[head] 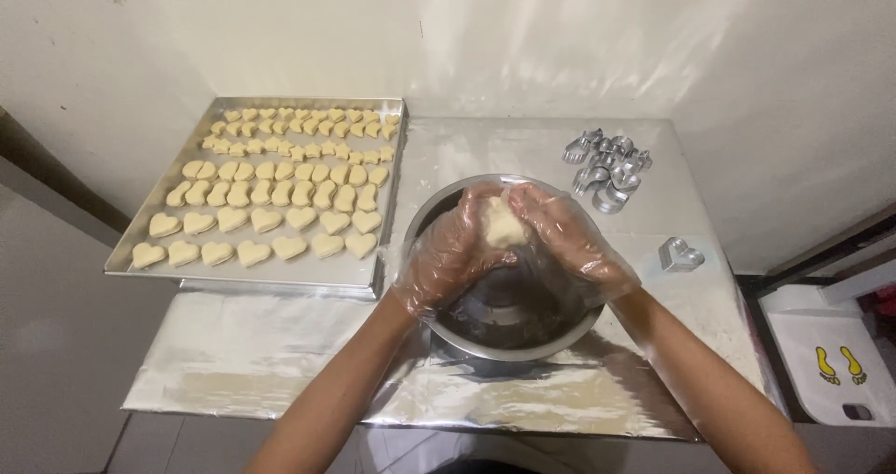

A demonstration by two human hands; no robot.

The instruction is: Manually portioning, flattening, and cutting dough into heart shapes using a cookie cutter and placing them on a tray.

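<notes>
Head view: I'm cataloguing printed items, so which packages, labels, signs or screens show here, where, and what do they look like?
White mat: on the floor at the right edge, rectangular, with a pair of yellow footprint marks and a small dark patch.
No packages, labels or screens are in view; the tray, bowl and cutters are plain metal.

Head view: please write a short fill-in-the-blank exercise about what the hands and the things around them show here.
1. Both gloved hands, left hand and right hand, press a lump of ____ between them.
2. They work over a round metal ____.
3. The nearest row of cut pieces on the baking tray is shaped like ____.
4. The single cookie cutter lies to the ____ of the hands.

Missing words: dough; bowl; hearts; right
</notes>
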